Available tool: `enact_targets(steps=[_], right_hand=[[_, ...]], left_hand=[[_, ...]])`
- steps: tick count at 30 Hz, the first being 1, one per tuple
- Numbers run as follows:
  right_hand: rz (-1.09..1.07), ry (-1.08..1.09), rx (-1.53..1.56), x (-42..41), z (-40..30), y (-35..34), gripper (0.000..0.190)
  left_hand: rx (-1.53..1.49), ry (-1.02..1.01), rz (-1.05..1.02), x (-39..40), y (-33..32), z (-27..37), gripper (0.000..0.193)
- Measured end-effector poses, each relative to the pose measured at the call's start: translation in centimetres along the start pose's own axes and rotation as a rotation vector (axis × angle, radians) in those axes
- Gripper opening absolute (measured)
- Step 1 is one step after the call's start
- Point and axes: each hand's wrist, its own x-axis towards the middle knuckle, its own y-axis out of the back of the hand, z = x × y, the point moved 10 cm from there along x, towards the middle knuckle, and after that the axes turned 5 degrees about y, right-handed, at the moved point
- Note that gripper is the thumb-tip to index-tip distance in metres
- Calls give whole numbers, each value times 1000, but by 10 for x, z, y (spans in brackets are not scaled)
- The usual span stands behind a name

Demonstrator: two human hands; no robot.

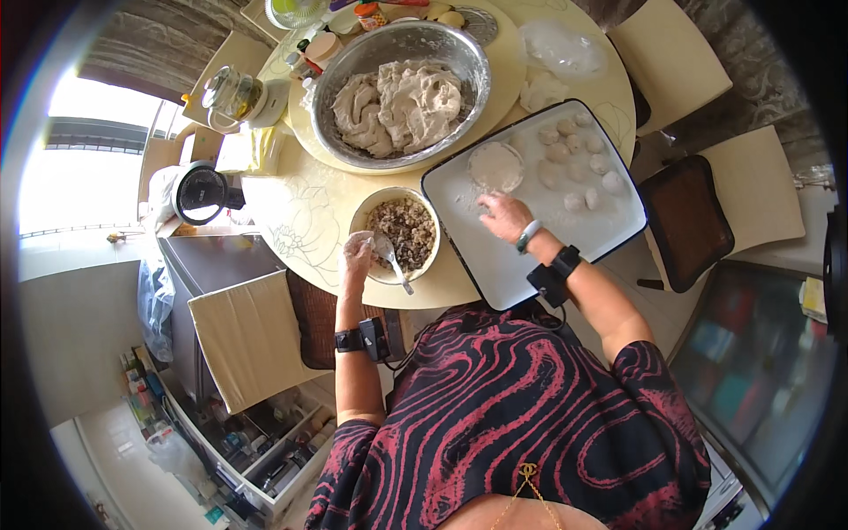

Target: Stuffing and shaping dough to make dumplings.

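Note:
My left hand, white with flour, is at the left rim of a bowl of chopped filling. Its fingers are curled, and I cannot tell whether they hold anything. A spoon rests in this bowl, its handle over the near rim. My right hand is low over the white enamel tray, fingers apart by loose flour. Just beyond it stands a small round dish of flour. Several floured dough balls lie at the tray's far right. Behind, a large metal basin holds sticky dough.
The basin stands on a round turntable with jars behind it. A clear plastic bag lies at the table's back right. On the left are a glass kettle and a chair; another chair is at right.

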Motion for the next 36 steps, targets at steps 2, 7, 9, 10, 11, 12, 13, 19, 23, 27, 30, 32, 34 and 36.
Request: enact_targets(steps=[2, 7, 9, 10, 11, 12, 13, 19, 23, 27, 30, 32, 34, 36], right_hand=[[19, 41, 25, 9, -11, -7, 23], [303, 85, 188, 63, -61, 76, 16], [284, 138, 125, 101, -74, 91, 18], [309, 186, 10, 117, -71, 97, 20], [334, 236, -106, 132, -70, 102, 22], [227, 148, -173, 153, -58, 91, 27], [111, 32, -231, 173, -31, 78, 34], [-63, -165, -296, 239, 12, 45, 106], [-133, -323, -139, 248, 40, 25, 134], [-147, -453, -46, 250, 30, 12, 130], [-53, -613, -143, 239, 31, 26, 118], [-40, -616, -171, 247, 41, 26, 115], [28, -557, -211, 252, 34, 28, 102], [39, -533, -219, 249, 37, 26, 95]], left_hand=[[-7, 60, -13, -1, 1, -3, 22], [-39, 47, -54, -2, 4, 21, 21], [12, -107, -97, 3, 2, 56, 21], [-33, -128, -109, 11, -5, 67, 22], [-44, -144, -106, 19, -11, 78, 22], [3, -181, -110, 25, -16, 94, 21], [48, -226, -125, 31, -28, 112, 21], [442, -615, 196, 57, -54, 182, 19], [606, -725, 355, 69, -64, 199, 24], [530, -748, 473, 76, -57, 188, 12], [617, -722, 446, 73, -65, 194, 11], [596, -716, 447, 73, -67, 200, 10], [570, -732, 476, 73, -63, 200, 9], [588, -717, 467, 73, -64, 196, 9]])
